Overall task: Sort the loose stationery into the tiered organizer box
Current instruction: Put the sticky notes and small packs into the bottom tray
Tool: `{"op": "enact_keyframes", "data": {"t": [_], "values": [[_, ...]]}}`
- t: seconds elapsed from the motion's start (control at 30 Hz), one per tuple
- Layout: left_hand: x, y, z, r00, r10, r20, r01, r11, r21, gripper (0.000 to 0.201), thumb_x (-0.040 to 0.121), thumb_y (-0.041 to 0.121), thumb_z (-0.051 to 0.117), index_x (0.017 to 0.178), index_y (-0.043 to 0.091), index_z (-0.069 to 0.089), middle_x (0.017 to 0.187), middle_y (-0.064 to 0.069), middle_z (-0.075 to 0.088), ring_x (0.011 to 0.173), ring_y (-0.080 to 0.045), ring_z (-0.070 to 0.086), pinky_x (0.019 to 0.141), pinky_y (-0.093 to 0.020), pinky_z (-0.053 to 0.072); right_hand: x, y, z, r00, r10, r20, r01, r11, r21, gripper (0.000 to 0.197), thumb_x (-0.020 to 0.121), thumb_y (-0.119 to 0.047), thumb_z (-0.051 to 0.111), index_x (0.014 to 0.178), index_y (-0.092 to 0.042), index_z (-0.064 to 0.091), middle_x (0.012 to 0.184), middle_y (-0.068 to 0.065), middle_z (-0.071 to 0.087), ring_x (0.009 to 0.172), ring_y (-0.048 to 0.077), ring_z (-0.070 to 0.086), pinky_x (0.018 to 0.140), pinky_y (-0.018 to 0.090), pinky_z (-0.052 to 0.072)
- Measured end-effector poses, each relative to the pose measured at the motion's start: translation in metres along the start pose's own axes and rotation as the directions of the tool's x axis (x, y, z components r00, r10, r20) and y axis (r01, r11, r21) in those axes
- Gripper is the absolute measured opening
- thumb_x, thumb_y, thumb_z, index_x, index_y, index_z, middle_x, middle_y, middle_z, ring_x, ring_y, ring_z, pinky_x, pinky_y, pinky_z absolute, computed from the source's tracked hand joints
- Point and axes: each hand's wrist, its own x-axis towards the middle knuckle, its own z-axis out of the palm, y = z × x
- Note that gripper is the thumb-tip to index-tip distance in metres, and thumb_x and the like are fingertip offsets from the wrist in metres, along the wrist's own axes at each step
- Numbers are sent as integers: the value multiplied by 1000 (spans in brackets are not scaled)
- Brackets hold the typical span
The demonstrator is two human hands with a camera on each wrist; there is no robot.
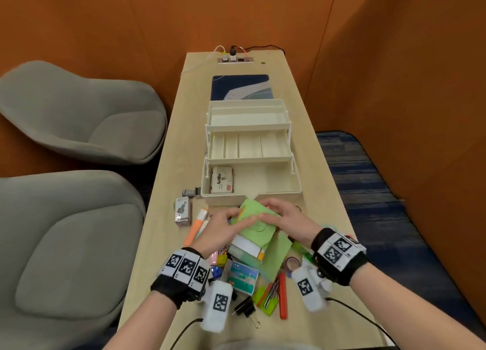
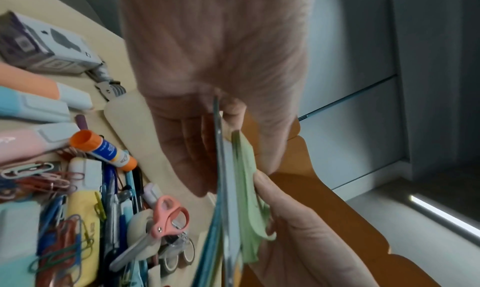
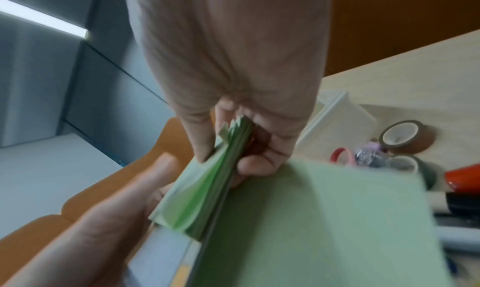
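The cream tiered organizer box (image 1: pixel 294 189) stands unfolded mid-table, and a white Artline box (image 1: pixel 222 180) lies in its bottom tier. Just in front of it, both hands hold a stack of green note sheets (image 1: pixel 259 224) above the pile of loose stationery. My left hand (image 1: pixel 226 223) pinches the stack's left edge, fingers against the sheets (image 2: pixel 246 188). My right hand (image 1: pixel 285 215) grips the right edge, its fingers curled round the fanned sheets (image 3: pixel 202 188). A larger green sheet (image 3: pixel 324 219) lies beneath the stack.
Loose items crowd the near table: an orange highlighter (image 1: pixel 196 228), a glue stick (image 2: pixel 103 149), pink scissors (image 2: pixel 166 215), paper clips (image 2: pixel 39 178), tape rolls (image 3: pixel 405 135), a red pen (image 1: pixel 282 297), a black binder clip (image 1: pixel 246 309). Grey chairs (image 1: pixel 79 112) stand to the left.
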Motion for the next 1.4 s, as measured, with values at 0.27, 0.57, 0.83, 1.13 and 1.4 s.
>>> {"op": "enact_keyframes", "data": {"t": [0.27,0.57,0.83,1.13,1.4], "values": [[-2,-14,-3,994,-27,-101,19,996,-87,19,93,15,57,112,17,59,105,6,68,80,9,66,67,-6,48,-56,90,-58,809,271,-521,-416,891,-182,5,92,-21,57,89,-19,61,97,6,63,95,23,60,76,31,49],[-1,-9,8,990,-70,-125,61,995,-74,28,100,20,43,127,14,49,110,6,57,102,-7,56,61,-1,40,-75,147,-24,774,293,-562,-586,667,-459,67,71,-43,75,125,-22,40,116,3,37,109,20,39,96,29,38],[-2,-16,4,988,-111,-108,97,987,-126,36,102,20,39,137,16,40,120,6,52,112,-9,48,88,-19,36,-73,137,-34,749,494,-442,-645,694,-318,62,70,-32,81,112,-17,39,110,1,51,99,17,52,84,28,45],[3,-25,-7,966,-219,-139,160,924,-346,39,102,28,38,139,18,39,138,3,48,128,-19,45,113,-43,31,-94,78,-63,806,511,-299,-573,800,-176,31,86,-10,65,113,-20,52,92,6,62,82,17,66,58,21,53],[8,-30,-11,954,-290,-70,198,791,-579,27,103,24,35,116,14,57,109,-9,68,102,-22,62,93,-41,47,-75,-21,-35,933,129,-337,-105,991,89,23,92,-9,56,113,-17,53,105,6,58,85,20,64,57,22,54]]}}
